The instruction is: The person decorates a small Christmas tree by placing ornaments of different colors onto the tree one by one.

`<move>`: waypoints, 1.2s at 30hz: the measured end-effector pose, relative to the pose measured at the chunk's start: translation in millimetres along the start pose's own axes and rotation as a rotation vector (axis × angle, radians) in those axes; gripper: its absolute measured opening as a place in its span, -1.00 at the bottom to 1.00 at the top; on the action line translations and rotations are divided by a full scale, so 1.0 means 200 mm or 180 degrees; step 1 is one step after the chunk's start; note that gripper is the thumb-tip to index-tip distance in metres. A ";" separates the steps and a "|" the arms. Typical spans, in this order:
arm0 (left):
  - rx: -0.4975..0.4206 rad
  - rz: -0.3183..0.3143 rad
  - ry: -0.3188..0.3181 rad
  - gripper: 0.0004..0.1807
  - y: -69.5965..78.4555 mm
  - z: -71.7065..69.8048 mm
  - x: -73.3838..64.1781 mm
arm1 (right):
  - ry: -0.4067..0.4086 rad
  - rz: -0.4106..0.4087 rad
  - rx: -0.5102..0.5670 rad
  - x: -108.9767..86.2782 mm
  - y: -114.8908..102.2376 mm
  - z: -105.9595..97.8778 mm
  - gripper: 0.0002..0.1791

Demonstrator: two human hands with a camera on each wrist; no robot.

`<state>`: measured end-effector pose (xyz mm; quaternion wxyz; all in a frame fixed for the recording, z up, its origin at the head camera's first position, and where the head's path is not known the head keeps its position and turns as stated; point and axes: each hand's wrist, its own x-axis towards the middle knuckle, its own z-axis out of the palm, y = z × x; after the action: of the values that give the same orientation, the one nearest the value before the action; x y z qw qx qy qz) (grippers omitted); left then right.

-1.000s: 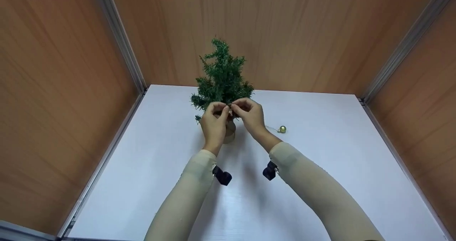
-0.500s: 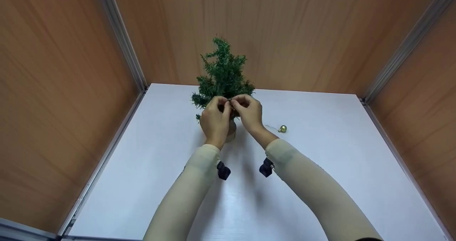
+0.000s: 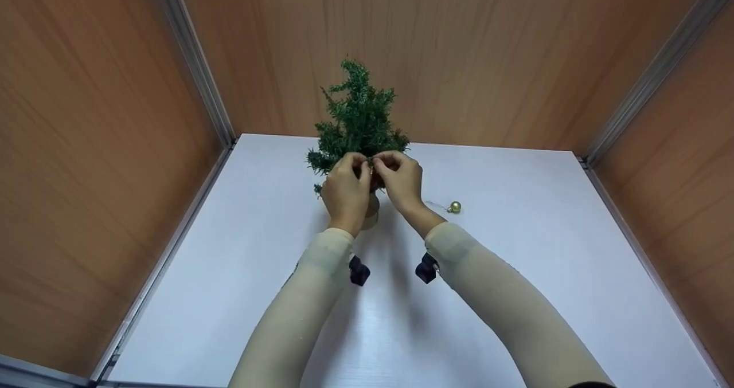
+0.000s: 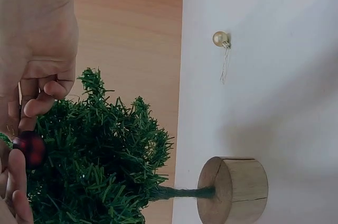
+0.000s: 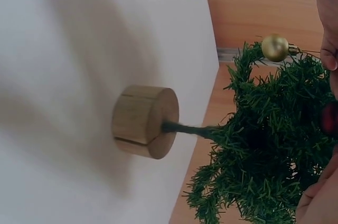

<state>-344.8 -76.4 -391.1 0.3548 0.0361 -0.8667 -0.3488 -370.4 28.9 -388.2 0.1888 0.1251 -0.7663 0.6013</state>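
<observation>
A small artificial Christmas tree [image 3: 361, 118] stands upright on a round wooden base [image 4: 248, 187]. In front of its branches, a dark red bauble [image 4: 31, 149] hangs just below my fingertips. My left hand [image 3: 347, 193] and right hand [image 3: 403, 184] meet there, thumbs and index fingers pinching at the bauble's thin loop. The loop itself is mostly hidden by the fingers. The right wrist view shows a gold bauble [image 5: 274, 48] among the branches on the tree's left side.
Another gold bauble [image 3: 454, 207] lies on the white table [image 3: 516, 250] to the right of the tree, its thread stretched out beside it. Wood-patterned panels [image 3: 459, 61] with metal edge strips enclose the table at the back and sides.
Both hands have risen slightly and moved a little away from me, keeping their pinch near the tree's lower branches. The tree and the gold bauble on the table stay put.
</observation>
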 end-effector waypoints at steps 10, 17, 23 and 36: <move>0.0207 0.0069 0.0018 -0.87 0.00 0.02 0.00 | 0.0097 -0.0006 -0.0159 0.00 0.02 0.00 -0.90; 0.0256 0.0147 -0.0033 -0.86 -0.01 0.03 -0.02 | 0.0161 0.0051 -0.0122 -0.01 0.04 0.01 -0.90; 0.0287 0.0267 -0.0004 -0.86 -0.02 0.04 -0.04 | 0.0200 0.0060 -0.0085 -0.03 0.06 0.01 -0.90; 0.0119 0.0298 -0.0056 -0.89 -0.03 0.04 -0.08 | 0.0190 -0.0234 -0.0346 -0.07 0.10 -0.02 -0.93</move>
<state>-339.1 -71.8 -407.8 0.3624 -0.0009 -0.8769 -0.3159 -365.2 37.4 -411.9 0.2400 0.1247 -0.7868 0.5548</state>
